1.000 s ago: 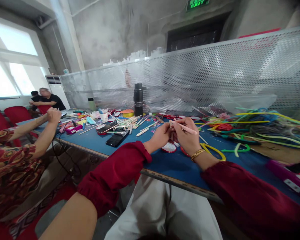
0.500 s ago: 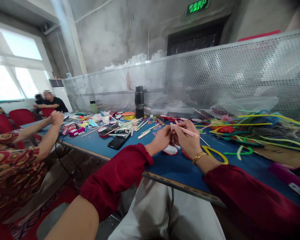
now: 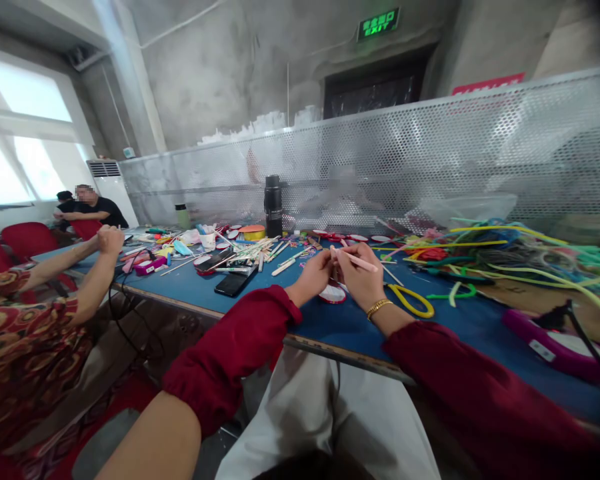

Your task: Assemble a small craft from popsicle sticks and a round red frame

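Observation:
Above the blue table [image 3: 260,310], my left hand [image 3: 313,277] and my right hand [image 3: 361,283] meet with fingertips close together. A pale pink pen-like stick [image 3: 364,262] lies in the closed fingers of my right hand, its end poking out to the right. My left fingers are pinched; what is between them is hidden or too small to make out. Beneath my hands lies a round white disc with a red rim [image 3: 333,294]. A yellow bent strip [image 3: 413,309] forms a loop right of my right wrist.
A black phone [image 3: 235,281] and a heap of thin sticks [image 3: 255,252] lie to the left, a black flask [image 3: 273,207] behind. Colourful pipe-like strands [image 3: 525,257] and a purple device with a cable [image 3: 555,343] are at right. A co-worker's hands [image 3: 110,239] are raised at far left.
The view has turned slightly to the right, bringing more of the purple device into sight. My hands stay together in much the same grip.

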The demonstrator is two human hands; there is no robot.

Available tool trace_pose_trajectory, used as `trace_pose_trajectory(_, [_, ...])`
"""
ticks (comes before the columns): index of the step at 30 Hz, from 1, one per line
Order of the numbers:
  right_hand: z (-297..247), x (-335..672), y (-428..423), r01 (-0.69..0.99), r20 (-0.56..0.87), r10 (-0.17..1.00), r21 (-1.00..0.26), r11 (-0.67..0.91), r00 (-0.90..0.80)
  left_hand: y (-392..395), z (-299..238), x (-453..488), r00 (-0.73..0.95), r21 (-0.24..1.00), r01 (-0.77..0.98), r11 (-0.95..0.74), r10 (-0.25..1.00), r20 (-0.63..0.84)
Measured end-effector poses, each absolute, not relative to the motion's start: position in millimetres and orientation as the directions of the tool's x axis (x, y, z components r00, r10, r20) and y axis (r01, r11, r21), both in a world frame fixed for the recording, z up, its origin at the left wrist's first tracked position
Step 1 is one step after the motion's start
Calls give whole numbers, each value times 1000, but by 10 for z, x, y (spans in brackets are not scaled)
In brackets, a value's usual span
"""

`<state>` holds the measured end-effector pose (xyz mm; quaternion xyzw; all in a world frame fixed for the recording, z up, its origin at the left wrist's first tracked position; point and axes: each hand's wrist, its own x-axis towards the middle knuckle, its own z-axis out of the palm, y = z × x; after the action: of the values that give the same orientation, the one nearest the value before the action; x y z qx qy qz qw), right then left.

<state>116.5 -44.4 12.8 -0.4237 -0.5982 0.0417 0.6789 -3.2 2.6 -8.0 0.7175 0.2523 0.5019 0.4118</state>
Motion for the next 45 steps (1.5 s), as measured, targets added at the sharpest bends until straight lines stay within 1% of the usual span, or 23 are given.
trace_pose_trajectory(4, [116, 1144, -464, 507, 796, 530, -599, 619, 293, -36, -85, -50, 419, 898, -50, -438, 806, 417])
trace_pose_trajectory(9, [117, 1141, -453, 528, 795, 528, -599, 602, 300, -85, -41, -61, 415, 911, -40, -411, 822, 389])
trace_pose_trajectory(15, [111, 1182, -436, 523, 795, 537, -596, 609, 282, -104, -15, -60, 456, 945, -63, -321, 833, 313])
trace_pose_trajectory(24, [69, 1213, -385, 471, 765, 582, -636, 611, 276, -110, -11, -60, 467, 948, -84, -307, 829, 310])
trace_pose_trajectory(34, [96, 1222, -410, 492, 792, 555, -600, 631, 255, -106, -17, -74, 471, 946, -94, -310, 824, 316])
trace_pose_trajectory(45, [58, 1228, -361, 459, 781, 579, -615, 642, 237, -108, 0, -61, 451, 940, -68, -333, 830, 327])
